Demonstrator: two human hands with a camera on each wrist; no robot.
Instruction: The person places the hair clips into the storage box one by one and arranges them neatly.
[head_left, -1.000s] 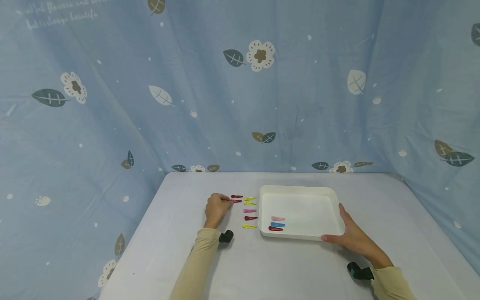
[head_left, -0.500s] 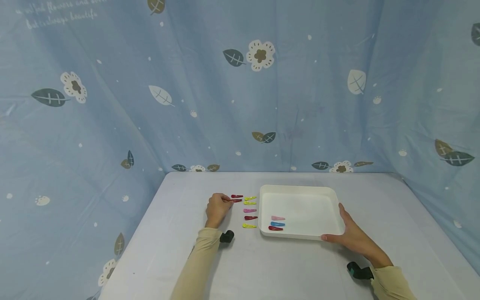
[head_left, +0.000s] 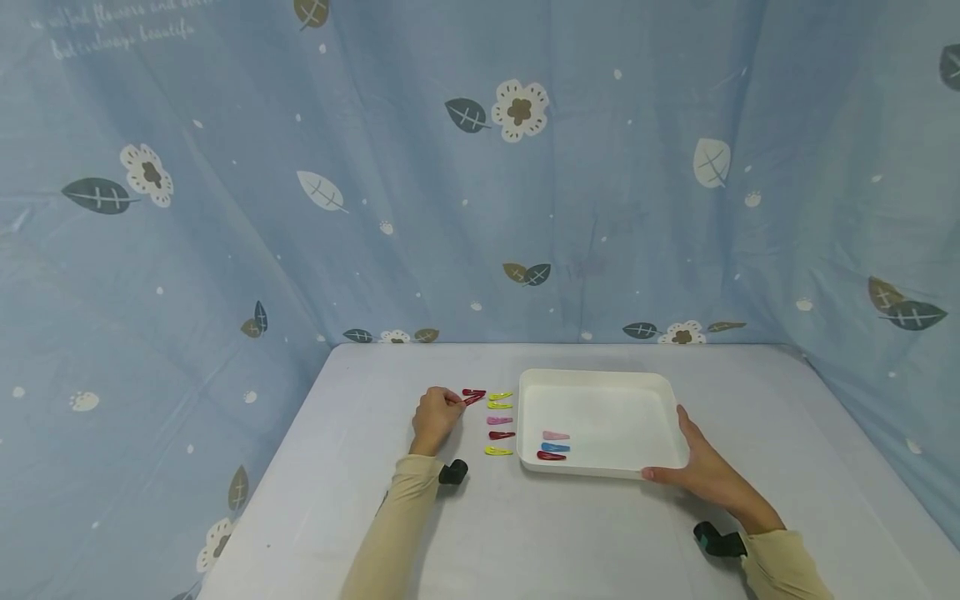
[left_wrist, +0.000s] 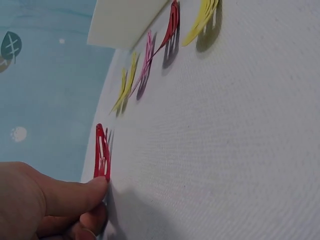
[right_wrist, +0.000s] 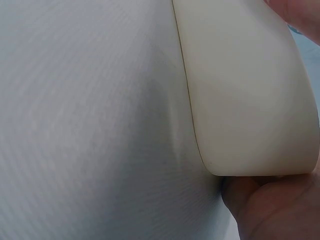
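Red clips (head_left: pixel 501 435) number four, the left hand (head_left: pixel 436 419) pinching one

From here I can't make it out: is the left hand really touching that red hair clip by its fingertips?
Touching: the left wrist view shows the left hand pinching one end of the red hair clip at its thumb tip.

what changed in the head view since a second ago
The red clip pinched by the left hand has tilted: its free end swung up in the picture toward the other red clip. The left hand barely moved. The right hand stays at the white tray, and the remaining clips lie as before.
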